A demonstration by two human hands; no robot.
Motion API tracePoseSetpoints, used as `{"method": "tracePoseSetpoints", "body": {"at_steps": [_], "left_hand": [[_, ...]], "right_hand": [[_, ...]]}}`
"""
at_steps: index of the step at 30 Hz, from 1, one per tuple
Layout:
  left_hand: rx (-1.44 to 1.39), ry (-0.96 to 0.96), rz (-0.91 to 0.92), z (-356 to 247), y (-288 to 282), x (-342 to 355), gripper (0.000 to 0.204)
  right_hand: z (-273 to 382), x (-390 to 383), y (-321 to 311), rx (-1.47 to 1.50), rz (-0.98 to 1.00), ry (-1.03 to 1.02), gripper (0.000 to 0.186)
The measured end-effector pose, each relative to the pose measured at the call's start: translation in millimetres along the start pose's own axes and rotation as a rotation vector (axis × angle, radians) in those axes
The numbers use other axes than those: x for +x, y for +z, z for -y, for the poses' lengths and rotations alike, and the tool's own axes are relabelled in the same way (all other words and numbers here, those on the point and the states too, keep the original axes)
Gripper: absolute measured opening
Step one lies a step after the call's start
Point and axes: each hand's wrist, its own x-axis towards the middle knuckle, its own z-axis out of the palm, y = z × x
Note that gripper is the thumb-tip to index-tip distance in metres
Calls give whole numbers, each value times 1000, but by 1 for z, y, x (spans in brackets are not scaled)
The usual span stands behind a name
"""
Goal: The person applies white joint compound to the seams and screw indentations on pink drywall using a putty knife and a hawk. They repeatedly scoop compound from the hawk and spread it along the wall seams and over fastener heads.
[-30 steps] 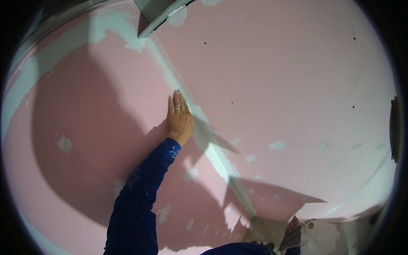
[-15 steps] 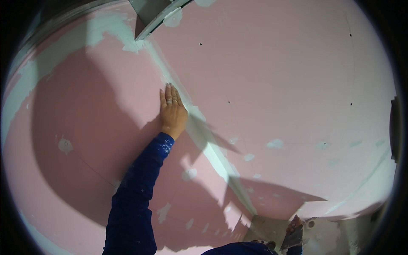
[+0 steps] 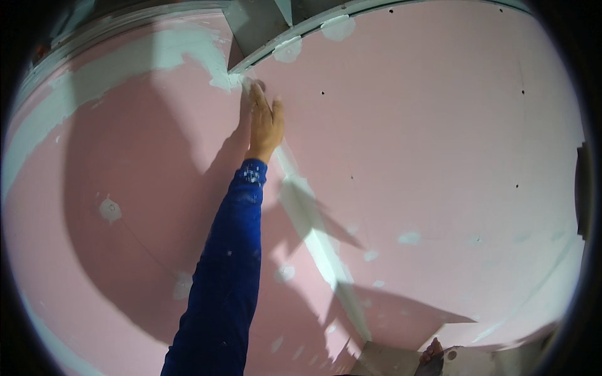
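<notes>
My left hand point(image 3: 266, 128) reaches up along the inside corner where two pink boards point(image 3: 426, 125) meet. Its fingers are stretched out and lie at the upper part of the pale filled joint point(image 3: 313, 232), with one digit apart from the others. It holds nothing that I can see. My right hand point(image 3: 431, 351) shows only in part at the lower edge, low and to the right. Its fingers look curled against a dull grey, flat-looking piece, mostly cut off by the frame, whose kind I cannot make out.
A grey metal track point(image 3: 301, 36) borders the boards at the top. Pale filler point(image 3: 113, 66) covers the upper left seam, and round filler patches point(image 3: 110, 208) dot the boards. Dark screw holes show on the right. Dull floor point(image 3: 389, 357) appears at the bottom.
My left hand has slid up the corner joint toward the metal track, and its arm is stretched further. The view has shifted, and my right hand now sits lower in it.
</notes>
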Motion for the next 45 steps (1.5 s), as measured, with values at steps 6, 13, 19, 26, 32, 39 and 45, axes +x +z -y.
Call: {"method": "tracePoseSetpoints", "body": {"at_steps": [6,13,19,26,32,39,45], "left_hand": [[-18,14,-162,-1,27,-19,84],[158,86,-110,45,96,-171,66],[-377,-28,-70,-34,97,-298,61],[-848,-381,1093,-294,147,-647,62],[-957,0,1682,-382,165,-893,52],[-671,260,1623,-477,229,-1037,46],[-599,268,1482,-532,267,-1090,29]], "right_hand": [[16,-15,5,19,-105,7,33],[13,-86,-14,230,57,-72,15],[-22,-116,-153,374,-233,95,40],[-118,-220,-290,515,-401,254,41],[-155,-247,-287,458,-572,183,36],[-124,-180,-305,39,-608,193,44],[-84,-8,-403,-1018,-748,55,36]]}}
